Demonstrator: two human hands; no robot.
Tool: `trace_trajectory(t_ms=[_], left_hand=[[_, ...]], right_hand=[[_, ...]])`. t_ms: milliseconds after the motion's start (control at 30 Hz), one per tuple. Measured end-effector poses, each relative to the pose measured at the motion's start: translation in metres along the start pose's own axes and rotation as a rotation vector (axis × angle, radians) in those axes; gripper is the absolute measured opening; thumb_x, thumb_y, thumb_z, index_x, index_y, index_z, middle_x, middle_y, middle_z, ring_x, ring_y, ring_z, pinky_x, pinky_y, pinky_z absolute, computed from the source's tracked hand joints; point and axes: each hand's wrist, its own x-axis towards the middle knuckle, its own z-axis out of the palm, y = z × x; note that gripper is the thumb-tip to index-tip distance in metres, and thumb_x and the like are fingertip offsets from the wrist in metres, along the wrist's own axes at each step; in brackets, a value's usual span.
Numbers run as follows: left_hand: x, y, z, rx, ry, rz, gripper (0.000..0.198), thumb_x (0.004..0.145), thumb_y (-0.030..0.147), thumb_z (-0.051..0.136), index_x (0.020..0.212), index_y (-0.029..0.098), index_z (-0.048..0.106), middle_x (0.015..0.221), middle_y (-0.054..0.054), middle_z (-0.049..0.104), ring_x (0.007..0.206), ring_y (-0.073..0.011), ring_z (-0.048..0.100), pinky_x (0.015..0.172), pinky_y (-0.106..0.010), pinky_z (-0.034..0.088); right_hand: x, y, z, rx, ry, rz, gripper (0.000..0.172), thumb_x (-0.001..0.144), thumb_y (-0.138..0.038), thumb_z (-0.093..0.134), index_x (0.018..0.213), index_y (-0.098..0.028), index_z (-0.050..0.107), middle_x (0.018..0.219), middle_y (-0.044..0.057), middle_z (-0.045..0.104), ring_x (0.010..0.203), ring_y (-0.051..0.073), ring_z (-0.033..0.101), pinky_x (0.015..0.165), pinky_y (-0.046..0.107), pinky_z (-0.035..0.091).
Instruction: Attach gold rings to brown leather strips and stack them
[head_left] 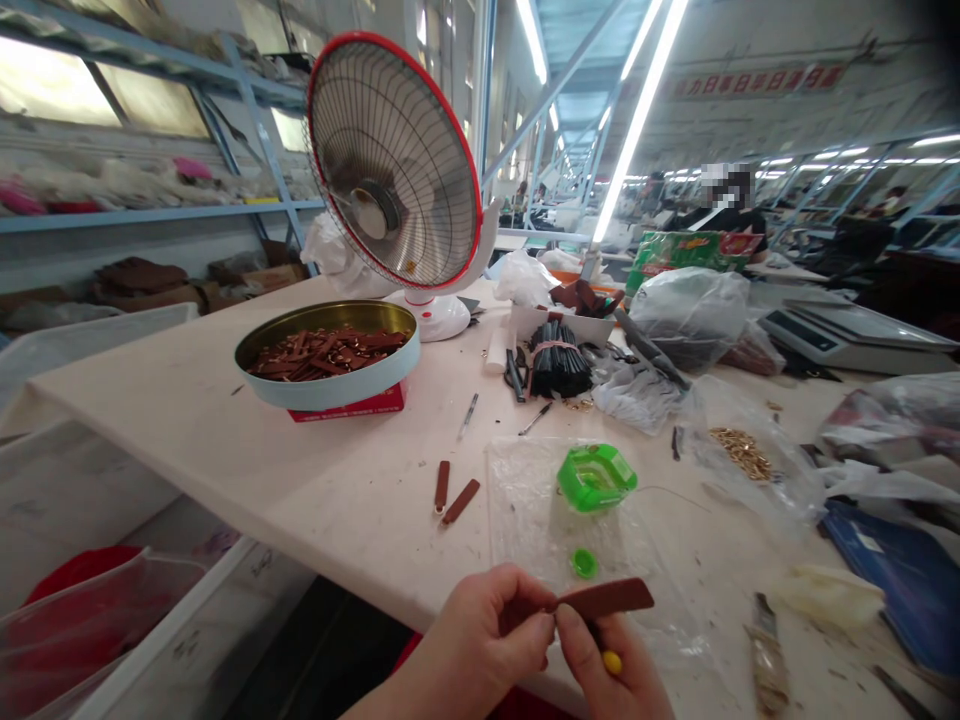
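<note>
My left hand [491, 625] pinches the near end of a brown leather tab [611, 598] at the table's front edge. My right hand [619, 675] closes on the same end from the other side. A yellow ball-like tip [612, 662] shows between its fingers; what it belongs to is hidden. Just beyond lie a small green cap [583, 563] and a green plastic dish [596, 477], both on a clear plastic sheet [517, 500]. To the left, two brown tabs with small metal rings [442, 487] rest on the table.
A round tin [337, 390] full of brown tabs sits on a red box [382, 402], before a red-rimmed fan heater [394, 160]. Right of the hands are gold metal pieces [741, 453] in a plastic bag, a taped knife-like tool [766, 655] and a scale [855, 335].
</note>
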Motion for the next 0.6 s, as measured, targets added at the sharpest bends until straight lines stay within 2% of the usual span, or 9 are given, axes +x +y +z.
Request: trace_trajectory(t_ms=[100, 200, 267, 367, 467, 600], left_hand=[[0.004, 0.000, -0.002, 0.156, 0.028, -0.007, 0.012, 0.072, 0.023, 0.052, 0.073, 0.013, 0.058, 0.062, 0.001, 0.056, 0.056, -0.0100, 0.050, 0.053, -0.021, 0.037], [0.014, -0.002, -0.002, 0.127, 0.060, -0.026, 0.007, 0.069, 0.020, 0.049, 0.067, 0.015, 0.053, 0.056, 0.003, 0.051, 0.051, -0.0091, 0.046, 0.050, -0.021, 0.035], [0.021, -0.005, -0.002, 0.061, 0.063, -0.067, 0.005, 0.068, 0.019, 0.047, 0.066, 0.015, 0.049, 0.054, 0.004, 0.049, 0.049, -0.0080, 0.044, 0.050, -0.021, 0.035], [0.031, -0.007, -0.002, 0.001, 0.075, -0.121, 0.004, 0.066, 0.020, 0.046, 0.065, 0.016, 0.046, 0.053, 0.005, 0.046, 0.048, -0.0069, 0.041, 0.050, -0.020, 0.033], [0.042, -0.009, -0.003, -0.001, 0.109, -0.145, 0.005, 0.066, 0.020, 0.044, 0.063, 0.017, 0.044, 0.051, 0.006, 0.045, 0.047, -0.0069, 0.040, 0.050, -0.020, 0.033], [0.055, -0.011, -0.004, 0.022, 0.111, -0.148, 0.008, 0.067, 0.023, 0.044, 0.061, 0.018, 0.042, 0.051, 0.006, 0.045, 0.046, -0.0072, 0.041, 0.049, -0.021, 0.033]], right_hand=[[0.010, 0.007, -0.006, -0.083, -0.090, -0.022, 0.039, 0.069, -0.059, 0.061, 0.064, -0.021, 0.064, 0.057, 0.001, 0.060, 0.060, 0.020, 0.054, 0.056, 0.027, 0.042], [0.024, 0.012, -0.018, -0.062, -0.173, -0.007, 0.038, 0.079, -0.056, 0.052, 0.063, -0.021, 0.055, 0.050, -0.004, 0.047, 0.048, 0.014, 0.043, 0.046, 0.024, 0.036], [0.035, 0.014, -0.029, -0.047, -0.110, -0.039, 0.037, 0.084, -0.054, 0.046, 0.067, -0.022, 0.054, 0.053, -0.005, 0.046, 0.051, 0.013, 0.043, 0.048, 0.023, 0.037], [0.053, 0.019, -0.046, -0.114, 0.086, -0.094, 0.042, 0.085, -0.057, 0.039, 0.076, -0.021, 0.058, 0.067, 0.001, 0.058, 0.067, 0.018, 0.052, 0.060, 0.026, 0.043], [0.069, 0.030, -0.055, -0.132, 0.185, -0.063, 0.049, 0.084, -0.061, 0.036, 0.073, -0.019, 0.059, 0.063, 0.002, 0.058, 0.064, 0.018, 0.053, 0.058, 0.027, 0.043], [0.084, 0.050, -0.054, -0.100, 0.245, -0.018, 0.048, 0.082, -0.063, 0.039, 0.071, -0.019, 0.057, 0.060, 0.001, 0.056, 0.061, 0.018, 0.051, 0.054, 0.026, 0.041]])
